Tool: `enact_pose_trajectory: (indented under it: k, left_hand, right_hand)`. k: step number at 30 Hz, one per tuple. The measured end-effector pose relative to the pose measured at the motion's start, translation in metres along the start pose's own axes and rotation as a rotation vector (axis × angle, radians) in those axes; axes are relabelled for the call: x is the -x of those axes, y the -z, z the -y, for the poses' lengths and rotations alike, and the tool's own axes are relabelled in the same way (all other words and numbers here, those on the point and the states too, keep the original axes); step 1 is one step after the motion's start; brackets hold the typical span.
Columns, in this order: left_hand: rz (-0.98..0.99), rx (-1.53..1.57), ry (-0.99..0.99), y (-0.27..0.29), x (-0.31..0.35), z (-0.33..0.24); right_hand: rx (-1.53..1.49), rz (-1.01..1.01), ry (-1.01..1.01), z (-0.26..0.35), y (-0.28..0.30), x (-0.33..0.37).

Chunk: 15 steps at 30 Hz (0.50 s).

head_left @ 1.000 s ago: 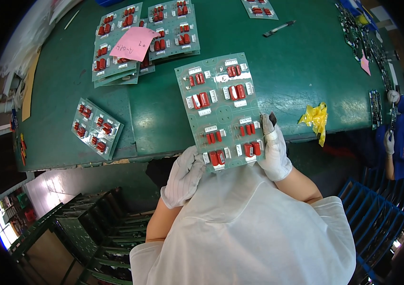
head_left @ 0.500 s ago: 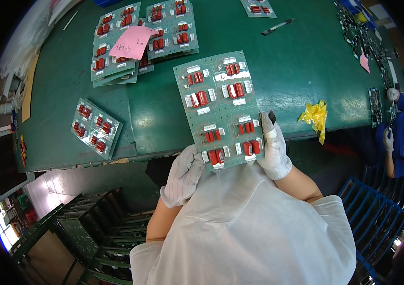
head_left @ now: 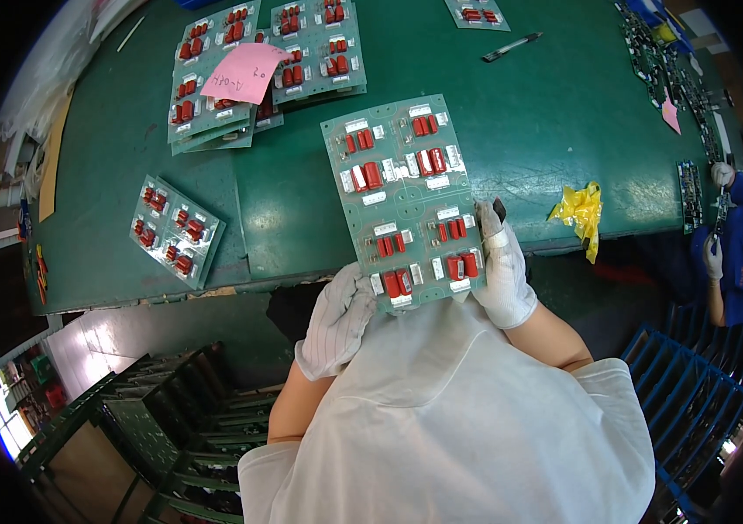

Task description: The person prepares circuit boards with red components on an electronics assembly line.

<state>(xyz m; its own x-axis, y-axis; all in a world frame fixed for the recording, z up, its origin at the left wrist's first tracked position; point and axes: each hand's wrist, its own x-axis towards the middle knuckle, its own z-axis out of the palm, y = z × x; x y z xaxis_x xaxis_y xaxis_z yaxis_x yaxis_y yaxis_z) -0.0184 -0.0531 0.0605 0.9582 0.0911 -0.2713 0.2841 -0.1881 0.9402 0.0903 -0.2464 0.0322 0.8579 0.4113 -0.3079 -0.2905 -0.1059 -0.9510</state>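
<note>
both gloved hands, left hand and right hand, are pinching the green circuit board by its near corners; likely stiff, light, fragile: edges only, away from the red components.

The green table carries stacked circuit boards beyond the left hand, a yellow rag near the right hand, and a pen.
</note>
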Motion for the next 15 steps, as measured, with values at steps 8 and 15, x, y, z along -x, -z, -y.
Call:
enact_pose_trajectory:
  k: [8,15]
  left_hand:
    - [0.078,0.051,0.253,0.005,-0.002,-0.009]
    - [0.057,0.158,0.281,0.0,-0.002,-0.01]
  right_hand:
    - [-0.146,-0.014,-0.055,0.005,-0.003,0.0]
    - [-0.072,-0.009,-0.018,-0.01,0.0,-0.002]
